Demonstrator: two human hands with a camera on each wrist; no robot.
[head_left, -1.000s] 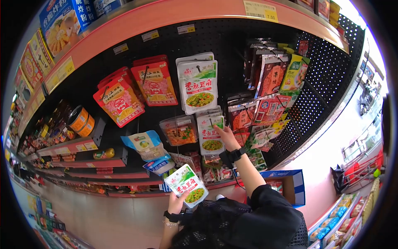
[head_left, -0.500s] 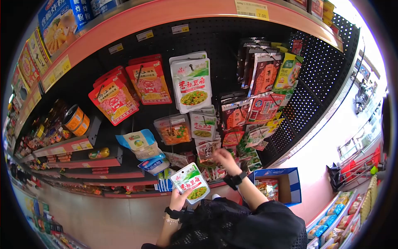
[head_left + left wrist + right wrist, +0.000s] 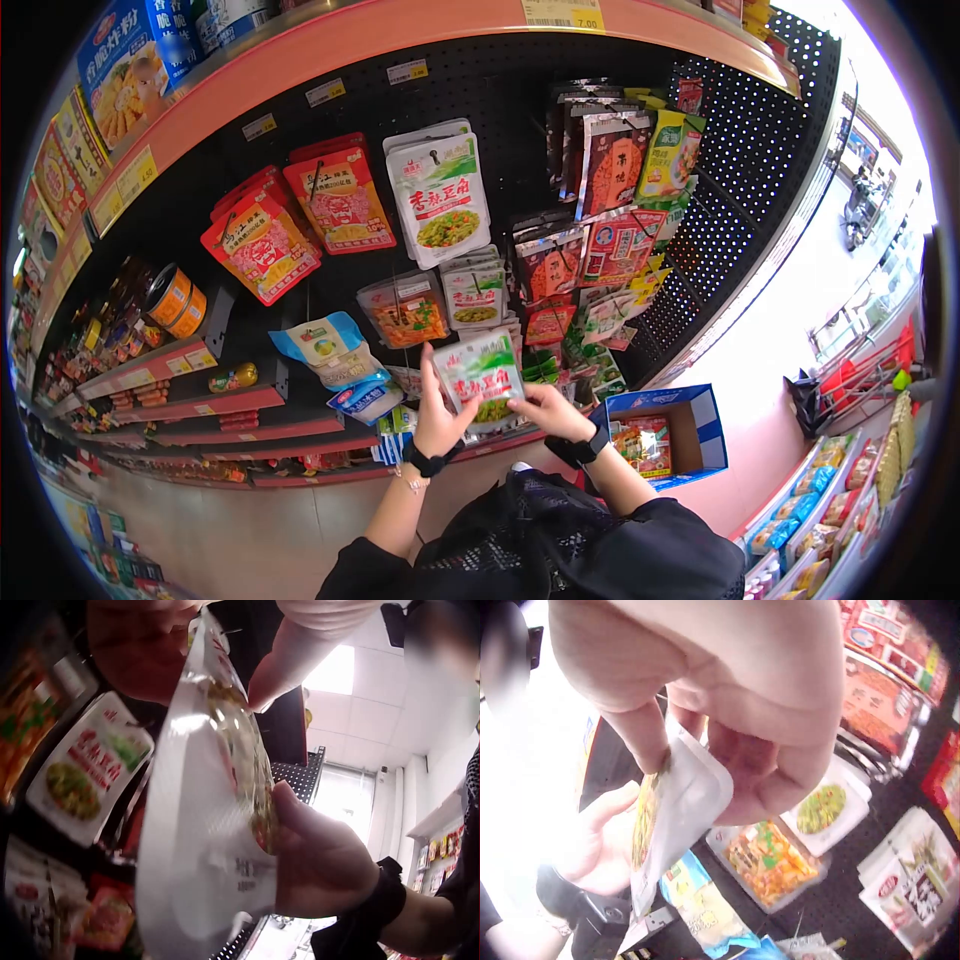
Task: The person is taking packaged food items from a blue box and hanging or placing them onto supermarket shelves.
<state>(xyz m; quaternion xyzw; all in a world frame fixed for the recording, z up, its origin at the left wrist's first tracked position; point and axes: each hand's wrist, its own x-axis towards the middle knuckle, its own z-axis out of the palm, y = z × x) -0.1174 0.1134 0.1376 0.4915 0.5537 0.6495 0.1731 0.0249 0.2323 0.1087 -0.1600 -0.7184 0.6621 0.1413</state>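
Note:
A white and green pouch (image 3: 478,378) with a vegetable picture is held between both hands in front of the hanging packets. My left hand (image 3: 440,415) grips its left edge, thumb toward the front. The right hand (image 3: 556,411) pinches its lower right side. Seen edge-on in the left wrist view, the pouch (image 3: 206,802) has the right hand (image 3: 322,855) at its far side and left fingers above. In the right wrist view, thumb and curled fingers of my right hand (image 3: 720,697) pinch the pouch (image 3: 686,802), and the left hand (image 3: 604,844) is behind it.
Matching pouches (image 3: 438,198) hang above, with red packets (image 3: 340,200) to their left and dark packets (image 3: 612,165) to their right. A blue-white bag (image 3: 330,350) lies at left. A blue box (image 3: 712,440) holding packets stands at lower right; a pink-edged shelf (image 3: 340,40) runs overhead.
My right hand has come down from the hanging pouches and now pinches the held pouch. The left hand has raised that pouch slightly up and to the right. The view has shifted a little right.

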